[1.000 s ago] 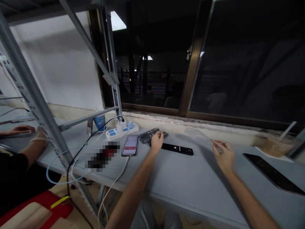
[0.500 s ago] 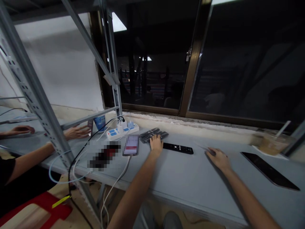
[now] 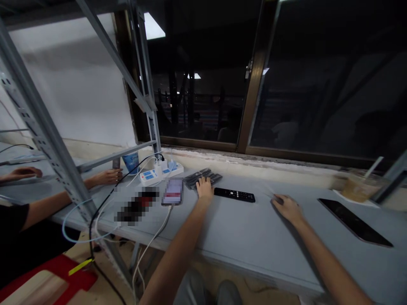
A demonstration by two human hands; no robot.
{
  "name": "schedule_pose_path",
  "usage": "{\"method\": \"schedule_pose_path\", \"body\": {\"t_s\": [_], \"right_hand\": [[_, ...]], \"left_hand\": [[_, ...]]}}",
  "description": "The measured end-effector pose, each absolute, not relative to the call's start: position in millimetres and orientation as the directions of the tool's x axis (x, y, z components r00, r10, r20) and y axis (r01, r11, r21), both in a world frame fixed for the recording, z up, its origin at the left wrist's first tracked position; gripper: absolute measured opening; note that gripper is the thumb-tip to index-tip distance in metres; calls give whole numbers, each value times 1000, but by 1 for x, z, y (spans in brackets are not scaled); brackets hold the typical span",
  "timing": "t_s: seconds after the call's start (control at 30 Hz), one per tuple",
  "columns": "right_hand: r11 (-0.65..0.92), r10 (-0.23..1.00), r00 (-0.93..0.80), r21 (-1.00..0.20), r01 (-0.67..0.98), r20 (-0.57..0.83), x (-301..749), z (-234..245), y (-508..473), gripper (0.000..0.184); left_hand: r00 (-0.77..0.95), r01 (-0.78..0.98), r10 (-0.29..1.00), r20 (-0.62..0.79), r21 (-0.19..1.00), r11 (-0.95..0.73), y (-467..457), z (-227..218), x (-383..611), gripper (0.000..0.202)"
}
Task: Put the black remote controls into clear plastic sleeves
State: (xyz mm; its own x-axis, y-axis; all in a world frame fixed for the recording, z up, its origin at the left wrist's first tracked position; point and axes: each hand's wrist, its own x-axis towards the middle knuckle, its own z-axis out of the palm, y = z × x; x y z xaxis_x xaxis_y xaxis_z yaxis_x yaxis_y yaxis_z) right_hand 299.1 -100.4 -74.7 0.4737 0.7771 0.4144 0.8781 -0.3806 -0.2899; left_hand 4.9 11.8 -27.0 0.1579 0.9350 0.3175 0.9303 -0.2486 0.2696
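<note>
My left hand [image 3: 205, 188] lies on the near edge of some dark, flat items [image 3: 197, 177] in what looks like clear plastic, fingers stretched out and slightly spread. Just right of it, a black remote control [image 3: 235, 194] lies with its buttons up. Farther right, my right hand [image 3: 288, 209] rests low over the table [image 3: 254, 237], its fingers closed together. A thin, pale, blurred thing [image 3: 269, 191] sticks out from its fingertips; its kind cannot be made out.
Right of my right hand are a dark tablet or phone [image 3: 354, 220] and an iced drink cup [image 3: 361, 188]. To the left are a charging phone [image 3: 172, 191], a power strip [image 3: 162, 171], cables and a blue cup [image 3: 131, 162]. Beyond a metal post [image 3: 47, 127], another person's hand [image 3: 110, 176] grips something grey.
The view has shifted slightly, and my hands keep about the same places over the table. The other person's outstretched hand has closed around the upright grey thing.
</note>
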Motion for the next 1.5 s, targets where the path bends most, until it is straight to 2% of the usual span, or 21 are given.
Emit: {"method": "schedule_pose_path", "body": {"t_s": [0.13, 0.27, 0.47, 0.53, 0.63, 0.7, 0.77, 0.9, 1.07, 1.27, 1.5], "right_hand": [[-400, 772, 500, -311, 862, 392, 296, -72, -102, 43], [-381, 737, 504, -341, 860, 450, 292, -69, -104, 48], [-361, 752, 494, -355, 863, 436, 289, -65, -104, 35], [-294, 714, 466, -381, 877, 522, 286, -61, -104, 35], [-84, 632, 422, -484, 871, 650, 278, -52, -103, 35], [61, 610, 431, -582, 811, 664, 269, -46, -102, 34], [169, 640, 444, -679, 715, 627, 259, -43, -100, 32], [294, 732, 422, -807, 513, 535, 242, -40, -96, 33], [274, 756, 485, -885, 376, 439, 236, -38, -96, 33], [221, 781, 502, -917, 333, 371, 240, -39, -95, 36], [204, 798, 527, -954, 218, 291, 241, -40, -94, 35]], "left_hand": [[137, 936, 937, 321, 267, -228, 13, -28, 4, 36], [97, 934, 944, 316, 300, -197, 14, -27, 3, 39], [67, 891, 933, 353, 401, -215, 13, -19, 0, 46], [65, 860, 917, 393, 445, -251, 12, -15, -1, 45], [124, 801, 869, 479, 468, -372, 9, -11, 2, 44], [233, 763, 815, 531, 420, -492, 4, -9, 6, 43], [379, 721, 747, 546, 332, -608, -2, -9, 10, 41], [581, 660, 663, 472, 204, -723, -11, -10, 19, 37], [640, 648, 647, 415, 161, -744, -11, -13, 23, 34], [657, 623, 584, 477, 93, -777, -4, -11, 20, 38], [644, 607, 549, 532, 80, -790, -5, -8, 19, 48]]}}
